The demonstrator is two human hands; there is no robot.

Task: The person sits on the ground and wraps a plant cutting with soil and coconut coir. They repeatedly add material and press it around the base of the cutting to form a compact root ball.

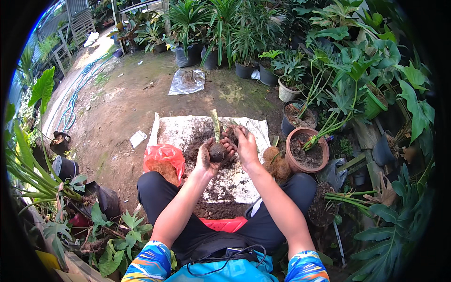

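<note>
Above the soil heap, my left hand [206, 157] is closed around a dark, round ball of soil or roots [216, 152]. A pale green, strap-like plant cutting [215, 124] stands up from behind the ball; where it joins is hidden. Just to the right, my right hand [246, 146] has its soil-stained fingers curled inward, with a dark clump that looks like soil at their tips. Loose dark soil [195, 145] is spread over a white sack [176, 126] under both hands. Brown coconut fibre [162, 168] fills a red plastic bag [179, 159] left of my left forearm.
Brown fibrous husks [277, 167] lie by my right knee, next to a terracotta pot [306, 165] of soil. Potted plants crowd the right and back. Clear plastic [187, 82] lies ahead, a blue hose [70, 105] at far left. Something red [223, 224] is between my legs.
</note>
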